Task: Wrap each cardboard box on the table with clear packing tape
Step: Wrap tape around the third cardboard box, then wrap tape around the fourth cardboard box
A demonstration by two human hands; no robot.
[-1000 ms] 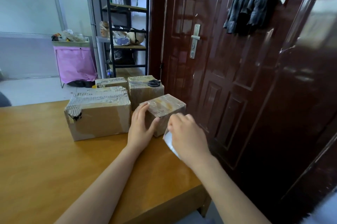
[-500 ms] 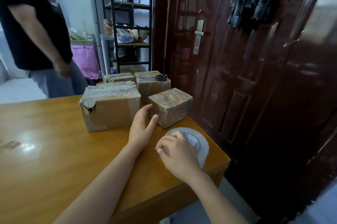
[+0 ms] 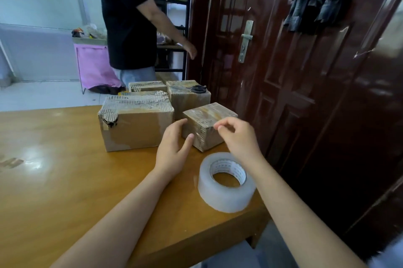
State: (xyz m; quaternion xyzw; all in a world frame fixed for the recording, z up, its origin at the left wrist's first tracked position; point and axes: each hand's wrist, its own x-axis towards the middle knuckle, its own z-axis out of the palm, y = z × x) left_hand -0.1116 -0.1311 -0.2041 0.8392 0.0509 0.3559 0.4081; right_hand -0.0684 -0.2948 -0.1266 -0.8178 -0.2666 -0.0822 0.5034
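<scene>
Left hand (image 3: pixel 172 154) fingers straight against small box (image 3: pixel 207 126), right hand (image 3: pixel 237 139) loosely curled, holding nothing, tape roll (image 3: pixel 226 182) on counter (image 3: pixel 65 180) below it.

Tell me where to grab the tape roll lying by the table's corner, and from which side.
Come from above with the right hand. The clear tape roll lies flat on the table, core hole up, so hook fingers into the core with the thumb on the outer wall. Its near rim probably overhangs the table edge.

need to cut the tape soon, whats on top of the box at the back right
A pair of black-handled scissors lies flat on top of the back right box, blades pointing left. Nothing else shows on that top. The box's lower front is hidden behind the small box nearest the hands.
</scene>
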